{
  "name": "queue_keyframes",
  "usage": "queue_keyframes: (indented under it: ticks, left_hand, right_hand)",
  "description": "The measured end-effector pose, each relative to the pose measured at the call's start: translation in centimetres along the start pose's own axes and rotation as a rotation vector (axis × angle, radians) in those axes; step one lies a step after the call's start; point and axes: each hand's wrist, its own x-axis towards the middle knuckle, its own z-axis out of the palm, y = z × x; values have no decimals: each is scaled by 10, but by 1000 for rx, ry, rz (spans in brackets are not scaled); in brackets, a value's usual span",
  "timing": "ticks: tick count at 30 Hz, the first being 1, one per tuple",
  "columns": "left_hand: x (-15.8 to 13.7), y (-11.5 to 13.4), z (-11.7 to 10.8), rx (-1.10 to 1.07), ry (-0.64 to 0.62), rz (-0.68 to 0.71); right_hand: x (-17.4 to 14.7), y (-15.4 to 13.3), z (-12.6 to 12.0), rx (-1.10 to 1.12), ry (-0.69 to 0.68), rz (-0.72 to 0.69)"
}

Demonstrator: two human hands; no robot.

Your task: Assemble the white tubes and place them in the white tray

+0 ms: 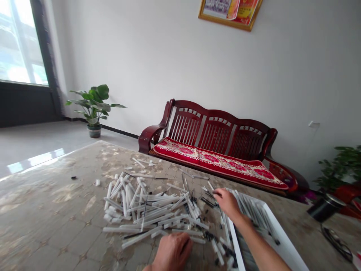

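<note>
Although left hand and right hand curl by tubes, any hold is hidden.

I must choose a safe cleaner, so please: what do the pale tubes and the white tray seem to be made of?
Pale tubes: probably plastic, semi-matt; their milky, translucent look suggests it.
White tray: perhaps plastic, foam or coated card, matt; its smooth, plain white rim leaves this open.

A red wooden bench is lining a pale wall, a framed picture is hanging above, and daylight from a window is glinting on the floor.
</note>
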Motion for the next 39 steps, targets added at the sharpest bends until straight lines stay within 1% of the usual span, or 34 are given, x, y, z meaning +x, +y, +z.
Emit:
queue_keyframes:
  ticks: [3, 6, 8, 11, 13, 18, 22, 25, 27, 30, 32, 34, 36, 39]
  left_hand:
    - [1, 0, 0, 62, 0, 41]
    - [2, -1, -1, 84, 30, 77]
    - [3, -2, 0, 86, 46, 84]
    - [4, -4, 2, 69, 38, 68]
    - [4, -5, 3, 23, 39, 41]
    - [4, -5, 4, -139, 39, -41]
    - [5, -4, 2, -226, 27, -77]
    - [6, -2, 1, -284, 23, -105]
    - [6, -2, 2, -360, 34, -134]
    - [9, -5, 8, -577, 45, -235]
    - [11, -7, 12, -768, 52, -336]
    - [14, -10, 13, -971, 60, -431]
    - [16, -10, 10, -1139, 74, -482]
    - [18, -8, 6, -1234, 78, -478]
  right_hand:
    - [-11, -48, 24, 48, -64, -238]
    - [-15, -85, 41, -49, -104, -390]
    - [-14, -101, 49, -151, -135, -451]
    - [-10, -113, 59, -316, -146, -520]
    - [-8, -116, 62, -378, -148, -547]
    - [-6, -112, 62, -443, -184, -597]
    - [-8, -104, 60, -475, -218, -647]
    - [-11, -96, 56, -490, -212, -653]
    - [-13, -90, 53, -484, -192, -645]
    - [-19, -81, 46, -365, -99, -654]
    - [-27, -78, 41, -215, -16, -717]
    - [-38, -76, 37, -76, 25, -814]
    - [-49, -78, 33, 17, -1, -888]
    - [-62, -82, 28, 73, -111, -882]
